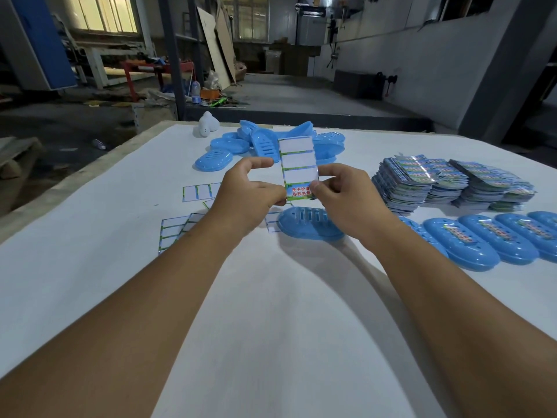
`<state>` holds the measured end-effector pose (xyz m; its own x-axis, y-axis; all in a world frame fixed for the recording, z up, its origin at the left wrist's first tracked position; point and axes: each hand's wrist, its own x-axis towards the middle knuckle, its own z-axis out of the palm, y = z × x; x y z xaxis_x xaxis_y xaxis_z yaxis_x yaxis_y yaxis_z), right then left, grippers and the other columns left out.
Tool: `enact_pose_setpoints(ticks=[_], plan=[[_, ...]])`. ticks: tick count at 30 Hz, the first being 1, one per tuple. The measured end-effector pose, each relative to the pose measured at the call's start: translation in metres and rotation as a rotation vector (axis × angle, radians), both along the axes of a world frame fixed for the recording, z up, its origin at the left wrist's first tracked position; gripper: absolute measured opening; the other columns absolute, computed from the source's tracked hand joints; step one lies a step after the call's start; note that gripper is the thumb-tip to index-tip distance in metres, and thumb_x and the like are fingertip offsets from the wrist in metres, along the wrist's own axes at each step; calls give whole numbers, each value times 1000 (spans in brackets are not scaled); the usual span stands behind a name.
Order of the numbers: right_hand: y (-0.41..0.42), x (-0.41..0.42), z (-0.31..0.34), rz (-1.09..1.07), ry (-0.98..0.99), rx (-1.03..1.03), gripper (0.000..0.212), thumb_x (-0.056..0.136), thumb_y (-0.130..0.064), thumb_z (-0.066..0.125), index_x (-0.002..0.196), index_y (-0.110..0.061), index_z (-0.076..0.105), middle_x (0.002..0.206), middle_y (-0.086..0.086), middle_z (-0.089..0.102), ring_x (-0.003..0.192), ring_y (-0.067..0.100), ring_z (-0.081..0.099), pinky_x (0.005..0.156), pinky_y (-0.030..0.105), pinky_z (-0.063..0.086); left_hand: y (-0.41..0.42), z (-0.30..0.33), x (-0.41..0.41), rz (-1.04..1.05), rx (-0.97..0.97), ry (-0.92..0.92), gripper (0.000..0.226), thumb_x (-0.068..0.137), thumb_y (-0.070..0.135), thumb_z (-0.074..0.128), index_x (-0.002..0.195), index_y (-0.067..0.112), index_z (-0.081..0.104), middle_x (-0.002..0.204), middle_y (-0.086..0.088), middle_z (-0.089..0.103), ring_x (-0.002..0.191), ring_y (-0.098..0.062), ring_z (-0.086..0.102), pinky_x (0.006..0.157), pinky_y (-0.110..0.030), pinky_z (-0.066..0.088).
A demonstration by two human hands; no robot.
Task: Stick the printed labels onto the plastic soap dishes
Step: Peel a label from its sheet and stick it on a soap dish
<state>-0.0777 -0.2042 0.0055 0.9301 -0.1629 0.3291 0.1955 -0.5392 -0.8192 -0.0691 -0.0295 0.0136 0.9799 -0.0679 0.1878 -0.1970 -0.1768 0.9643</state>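
Note:
I hold a label sheet [297, 165] upright above the table, between both hands. Its three upper slots are blank backing; one printed label with red characters remains at the bottom. My left hand [247, 191] pinches the sheet's lower left edge. My right hand [343, 191] pinches the lower right corner at the printed label. Right below my hands a blue plastic soap dish [307, 223] lies on the white table [271, 297] with its slotted side up and no label on it.
A pile of blue dishes [265, 143] lies at the back. Stacks of printed label sheets [446, 182] stand at the right. Labelled dishes [488, 239] line the right edge. Used backing sheets [180, 227] lie at the left. A white object [208, 124] sits far back.

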Motion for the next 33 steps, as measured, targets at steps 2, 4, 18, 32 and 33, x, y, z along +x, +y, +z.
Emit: enact_pose_setpoints(ticks=[2,4,18,32,33], plan=[[-1,-1,0,-14,2,27,26,99,-24,62,125,-20,63,74,-7,74,48,-1,53,48,13,41,1,0,-1,-13,-10,-1,51,81,6,75,125,25,56,74,4,77,65,2,70,49,-7,44],[-1,-2,-1,-38,4,41,27,96,-29,67,122,-25,60,78,-10,74,59,-1,61,60,20,48,1,0,-2,-25,-1,-11,51,81,8,77,123,27,56,74,6,77,67,1,71,53,-9,46],[12,-14,4,-76,-51,-257,23,82,-37,68,64,-24,75,48,-10,59,47,7,45,51,24,40,-4,-11,-1,-18,76,-162,34,82,21,77,103,39,57,78,16,76,79,0,72,77,-27,52],[19,-15,5,-83,-47,-325,24,84,-31,64,71,-15,77,60,4,68,56,21,58,54,31,49,-2,-15,3,-17,107,-193,30,79,25,77,100,38,60,78,16,75,78,-1,71,85,-37,57],[19,-15,5,-91,-39,-335,26,84,-31,64,72,-11,76,61,6,69,59,24,59,56,34,51,-2,-15,2,-17,118,-201,29,80,24,76,99,39,60,78,17,75,78,-1,71,84,-36,58]])
